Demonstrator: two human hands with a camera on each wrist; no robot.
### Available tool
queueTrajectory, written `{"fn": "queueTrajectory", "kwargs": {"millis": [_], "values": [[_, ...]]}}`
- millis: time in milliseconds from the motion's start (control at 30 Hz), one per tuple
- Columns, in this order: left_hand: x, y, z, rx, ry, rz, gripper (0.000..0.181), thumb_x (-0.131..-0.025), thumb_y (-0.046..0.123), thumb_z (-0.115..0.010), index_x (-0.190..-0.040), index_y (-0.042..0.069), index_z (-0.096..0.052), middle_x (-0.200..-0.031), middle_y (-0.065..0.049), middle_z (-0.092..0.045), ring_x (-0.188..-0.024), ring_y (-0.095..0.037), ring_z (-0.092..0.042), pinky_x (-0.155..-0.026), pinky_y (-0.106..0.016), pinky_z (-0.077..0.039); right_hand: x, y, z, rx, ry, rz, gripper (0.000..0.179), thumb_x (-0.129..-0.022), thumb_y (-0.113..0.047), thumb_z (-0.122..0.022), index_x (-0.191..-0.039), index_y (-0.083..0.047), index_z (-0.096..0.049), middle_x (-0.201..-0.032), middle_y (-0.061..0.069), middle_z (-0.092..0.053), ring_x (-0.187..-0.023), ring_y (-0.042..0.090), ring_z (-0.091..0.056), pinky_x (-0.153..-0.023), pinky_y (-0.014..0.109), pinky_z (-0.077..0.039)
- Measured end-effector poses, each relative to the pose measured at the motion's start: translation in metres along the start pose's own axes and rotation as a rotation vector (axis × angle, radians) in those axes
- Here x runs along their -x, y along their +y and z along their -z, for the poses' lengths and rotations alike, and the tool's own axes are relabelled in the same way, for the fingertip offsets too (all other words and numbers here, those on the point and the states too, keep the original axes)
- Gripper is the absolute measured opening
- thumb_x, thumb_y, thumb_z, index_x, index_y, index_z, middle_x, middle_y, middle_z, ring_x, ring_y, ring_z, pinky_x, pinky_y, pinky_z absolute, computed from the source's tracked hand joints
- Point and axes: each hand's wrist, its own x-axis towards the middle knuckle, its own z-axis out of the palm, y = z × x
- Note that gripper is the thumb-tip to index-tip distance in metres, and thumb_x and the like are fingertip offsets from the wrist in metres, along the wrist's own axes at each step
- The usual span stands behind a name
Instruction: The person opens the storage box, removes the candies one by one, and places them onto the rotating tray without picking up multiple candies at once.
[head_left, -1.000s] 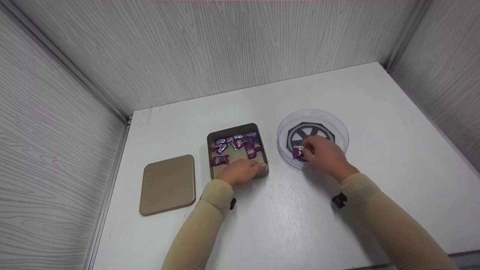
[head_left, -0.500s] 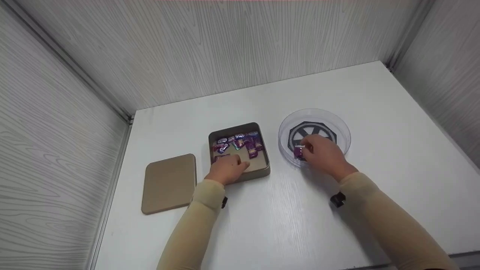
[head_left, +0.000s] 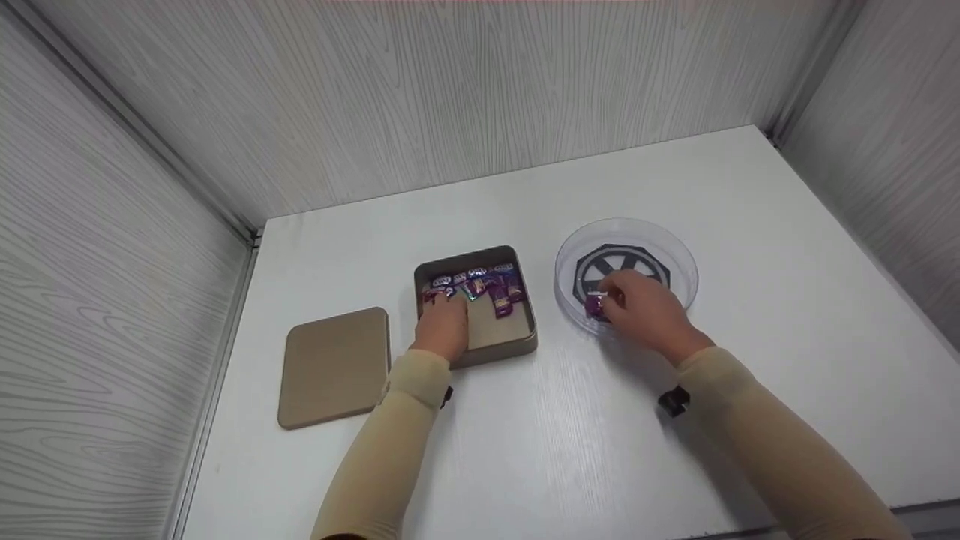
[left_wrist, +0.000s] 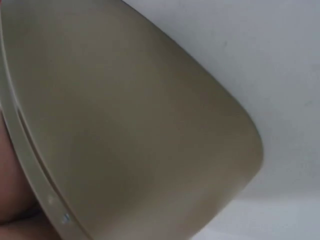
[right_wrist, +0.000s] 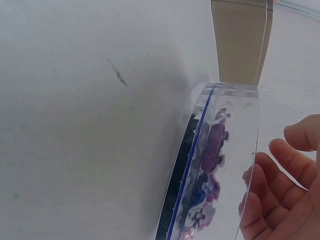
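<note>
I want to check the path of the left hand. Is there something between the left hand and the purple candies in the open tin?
Nothing visible is. The left hand is already inside the open tin, fingers at the purple candies. The lid lies apart on the table.

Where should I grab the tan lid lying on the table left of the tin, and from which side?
The tan lid lies flat, so there is little to pinch from above. Probably best to come from its left or near edge, where the table is bare, and hook fingertips under the rounded rim. The tin stands beside its right edge.
</note>
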Motion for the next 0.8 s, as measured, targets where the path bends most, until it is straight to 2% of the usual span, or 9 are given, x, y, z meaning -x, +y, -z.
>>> {"fn": "queueTrajectory", "kwargs": {"millis": [133,367,567,700,800], "values": [[-0.002,-0.001,0.0,0.013,0.006,-0.007,0.023,-0.105,0.008,-0.047,-0.116,0.001,-0.066,-0.123,-0.023,-0.06,-0.113,-0.041,-0.059,-0.095,-0.053,-0.049,0.0,-0.002,0.0,-0.029,-0.007,0.003,0.023,-0.095,-0.018,-0.057,-0.113,-0.008,-0.067,-0.109,0.007,-0.065,-0.096,0.024,-0.059,-0.088,0.045,-0.048],[-0.004,-0.004,0.0,0.026,0.004,-0.022,0.004,-0.096,0.01,-0.067,-0.094,0.006,-0.066,-0.088,-0.009,-0.067,-0.08,-0.026,-0.064,-0.074,-0.044,-0.054,0.002,-0.007,-0.003,-0.059,-0.009,0.023,0.021,-0.097,-0.02,-0.059,-0.112,-0.008,-0.068,-0.107,0.006,-0.065,-0.095,0.024,-0.058,-0.087,0.044,-0.048],[-0.006,-0.007,0.0,0.005,-0.042,0.005,0.006,-0.096,0.013,-0.067,-0.099,0.008,-0.066,-0.089,-0.007,-0.067,-0.078,-0.023,-0.062,-0.072,-0.045,-0.054,0.001,-0.01,-0.006,-0.069,-0.018,0.043,0.018,-0.096,-0.021,-0.062,-0.11,-0.012,-0.068,-0.106,0.003,-0.065,-0.094,0.021,-0.059,-0.087,0.042,-0.048],[-0.01,-0.007,-0.002,0.021,-0.013,0.007,0.007,-0.096,0.015,-0.067,-0.099,0.009,-0.067,-0.09,-0.006,-0.068,-0.079,-0.024,-0.063,-0.072,-0.046,-0.054,0.002,-0.01,-0.004,-0.073,-0.009,0.045,0.017,-0.095,-0.021,-0.063,-0.109,-0.013,-0.069,-0.106,0.002,-0.065,-0.095,0.021,-0.059,-0.087,0.041,-0.048],[-0.009,-0.005,-0.004,0.072,0.026,0.017,0.011,-0.096,0.018,-0.066,-0.104,0.01,-0.068,-0.095,-0.006,-0.068,-0.084,-0.024,-0.064,-0.073,-0.047,-0.054,0.006,-0.011,-0.001,-0.075,0.003,0.053,0.016,-0.095,-0.021,-0.063,-0.108,-0.015,-0.069,-0.105,0.0,-0.065,-0.093,0.019,-0.059,-0.085,0.04,-0.048]]}}
